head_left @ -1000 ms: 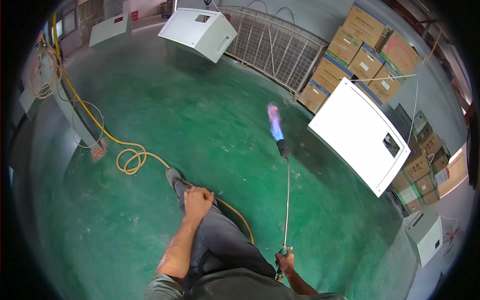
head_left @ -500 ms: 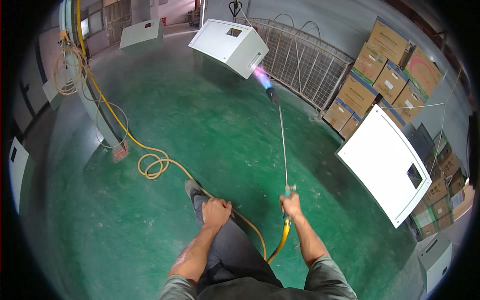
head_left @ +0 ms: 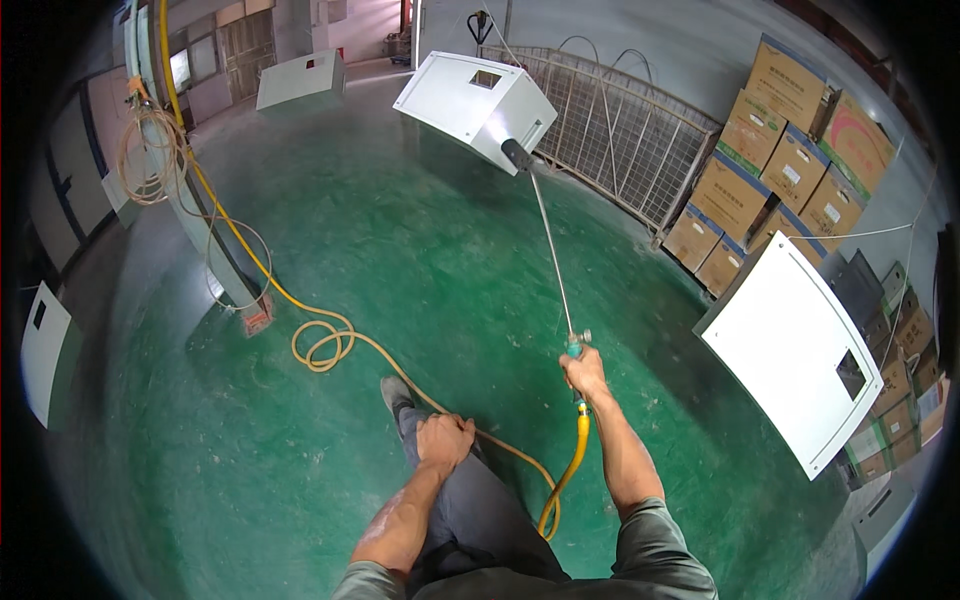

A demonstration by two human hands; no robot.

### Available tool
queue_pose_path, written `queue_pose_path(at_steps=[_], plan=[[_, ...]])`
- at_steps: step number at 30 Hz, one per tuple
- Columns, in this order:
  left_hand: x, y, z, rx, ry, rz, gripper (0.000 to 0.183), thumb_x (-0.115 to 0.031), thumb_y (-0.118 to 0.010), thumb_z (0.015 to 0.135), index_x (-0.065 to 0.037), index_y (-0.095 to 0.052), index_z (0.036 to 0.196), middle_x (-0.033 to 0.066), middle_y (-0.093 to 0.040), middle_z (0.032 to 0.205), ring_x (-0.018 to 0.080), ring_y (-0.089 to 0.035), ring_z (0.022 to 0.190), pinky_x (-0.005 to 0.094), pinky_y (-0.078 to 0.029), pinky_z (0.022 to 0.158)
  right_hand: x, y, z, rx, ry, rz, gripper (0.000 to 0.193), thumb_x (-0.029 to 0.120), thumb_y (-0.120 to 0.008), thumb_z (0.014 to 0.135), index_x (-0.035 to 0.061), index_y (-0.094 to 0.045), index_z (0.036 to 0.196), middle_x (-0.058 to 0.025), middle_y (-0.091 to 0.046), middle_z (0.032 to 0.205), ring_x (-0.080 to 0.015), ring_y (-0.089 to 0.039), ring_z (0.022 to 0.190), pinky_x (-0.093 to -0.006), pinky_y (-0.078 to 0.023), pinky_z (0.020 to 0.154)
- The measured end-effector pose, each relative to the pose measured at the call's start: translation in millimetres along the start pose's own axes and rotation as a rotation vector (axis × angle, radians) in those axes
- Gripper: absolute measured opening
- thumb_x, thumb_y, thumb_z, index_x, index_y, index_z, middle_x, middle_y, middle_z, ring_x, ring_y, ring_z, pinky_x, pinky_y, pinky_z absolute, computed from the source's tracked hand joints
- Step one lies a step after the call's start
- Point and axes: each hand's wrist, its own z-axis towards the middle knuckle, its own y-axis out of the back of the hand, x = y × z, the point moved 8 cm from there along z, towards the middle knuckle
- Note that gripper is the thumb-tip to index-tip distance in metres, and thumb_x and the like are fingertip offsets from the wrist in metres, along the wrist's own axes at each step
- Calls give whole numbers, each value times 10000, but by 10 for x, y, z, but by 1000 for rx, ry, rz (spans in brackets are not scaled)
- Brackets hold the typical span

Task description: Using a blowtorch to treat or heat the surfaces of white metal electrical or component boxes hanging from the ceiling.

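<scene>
My right hand [head_left: 584, 370] is closed round the handle of a gas torch [head_left: 552, 240], a long thin metal wand with a yellow hose at its lower end. The torch's dark nozzle [head_left: 516, 155] points at the lower front corner of a white metal cabinet [head_left: 445, 95], which hangs from a wire. A pale glow lies on the cabinet's face beside the nozzle; whether they touch, I cannot tell. Nothing shows in my left hand [head_left: 445, 441], which rests over my bent knee with its fingers draped across the trouser cloth.
The yellow hose [head_left: 330, 340] loops over the green floor [head_left: 250, 420] and past my foot. At the right hangs a white panel [head_left: 790, 350] with a square cutout. Stacked cartons [head_left: 735, 195] and a wire mesh cage [head_left: 610, 130] line the wall. A post [head_left: 195, 220] stands at left.
The torch nozzle has swung up and left, from the cabinet's right side to its front face. The blue-violet flame seen before now shows as a pale glow. My left hand stays on the knee.
</scene>
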Motion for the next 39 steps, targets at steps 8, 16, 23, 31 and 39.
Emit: queue_pose_path(at_steps=[8,16,23,31,39], plan=[[-34,-8,24,60,40,-7,319,-390,-636,878,-103,-772,858,139,-738,908,307,-661,995,441,-438,932,-327,134,208,-68,-51,-58,187,145,-677,787,-16,-596,834,-97,-612,583,-195,-606,469,-358,-479,463],[-72,28,43,63,55,3,322,-399,-637,883,-108,-771,850,147,-736,916,311,-658,999,439,-436,940,-249,384,494,-170,-64,-31,186,148,-660,775,-22,-585,769,-103,-607,582,-207,-602,465,-365,-478,460],[-16,10,34,35,44,-41,331,-404,-664,852,-94,-781,859,202,-730,915,387,-671,939,454,-476,924,-752,227,214,-122,-105,70,147,116,-647,767,-12,-577,766,-90,-581,550,-189,-570,432,-352,-448,418],[-83,1,54,31,-1,-63,323,-382,-670,860,-86,-764,774,137,-737,882,320,-660,955,435,-455,897,-1104,311,280,-162,-159,167,115,58,-634,766,3,-535,784,-50,-527,573,-157,-515,407,-325,-399,361],[-108,50,60,-20,-81,-144,286,-330,-697,854,-76,-749,733,117,-713,802,316,-652,875,426,-463,858,-1454,393,562,-95,-186,215,117,49,-627,760,21,-515,741,-48,-518,560,-165,-499,395,-324,-387,357]])
